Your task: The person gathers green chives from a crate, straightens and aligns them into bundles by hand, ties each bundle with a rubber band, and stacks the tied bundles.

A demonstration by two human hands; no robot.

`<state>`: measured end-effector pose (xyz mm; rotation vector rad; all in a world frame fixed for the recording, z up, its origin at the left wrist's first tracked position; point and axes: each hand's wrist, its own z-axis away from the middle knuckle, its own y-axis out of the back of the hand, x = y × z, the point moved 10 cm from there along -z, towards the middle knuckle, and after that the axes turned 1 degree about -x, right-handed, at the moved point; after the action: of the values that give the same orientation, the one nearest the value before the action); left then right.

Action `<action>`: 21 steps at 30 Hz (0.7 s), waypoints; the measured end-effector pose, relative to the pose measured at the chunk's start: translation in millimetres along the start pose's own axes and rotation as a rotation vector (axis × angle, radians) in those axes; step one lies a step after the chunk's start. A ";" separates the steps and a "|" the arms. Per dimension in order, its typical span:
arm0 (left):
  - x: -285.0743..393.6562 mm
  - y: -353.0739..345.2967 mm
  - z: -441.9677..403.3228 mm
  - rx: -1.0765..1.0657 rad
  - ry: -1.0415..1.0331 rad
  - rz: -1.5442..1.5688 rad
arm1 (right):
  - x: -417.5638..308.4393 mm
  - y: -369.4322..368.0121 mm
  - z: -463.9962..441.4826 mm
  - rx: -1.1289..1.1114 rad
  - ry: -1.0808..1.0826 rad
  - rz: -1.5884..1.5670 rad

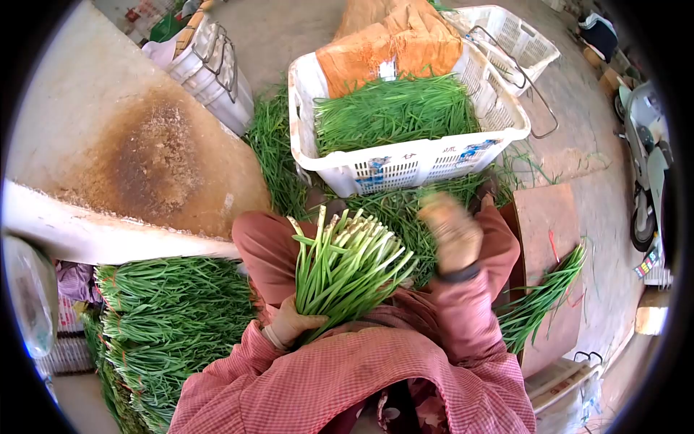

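Observation:
My left hand point(291, 322) is wrapped round the leafy lower part of a thick bunch of green stalks point(347, 264). The pale cut ends of the bunch point up and away from me, over my lap. To the right of the bunch, above my right knee, my right hand point(452, 235) is raised and smeared by motion, so its fingers cannot be made out. Beyond both hands, loose greens lie in a white plastic basket point(419, 165) that is partly lined with orange sacking point(390, 47).
Tied bundles point(173, 318) are stacked at the left, below a stained pale slab point(94, 123). Loose greens point(271, 141) litter the floor around my feet. On the right, a smaller bunch point(546, 296) rests on a brown board point(553, 217). A scooter point(647, 159) stands at the far right.

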<state>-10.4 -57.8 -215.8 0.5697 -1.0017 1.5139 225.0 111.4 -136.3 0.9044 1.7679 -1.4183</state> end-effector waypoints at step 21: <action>35.1 1.7 0.1 0.175 -0.213 -0.158 | 149.0 -52.3 70.6 -0.185 -0.704 -0.681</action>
<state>-19.3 -38.8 -187.7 0.9292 -0.9653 1.4283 109.0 48.3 -248.2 -0.3344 1.6410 -1.6533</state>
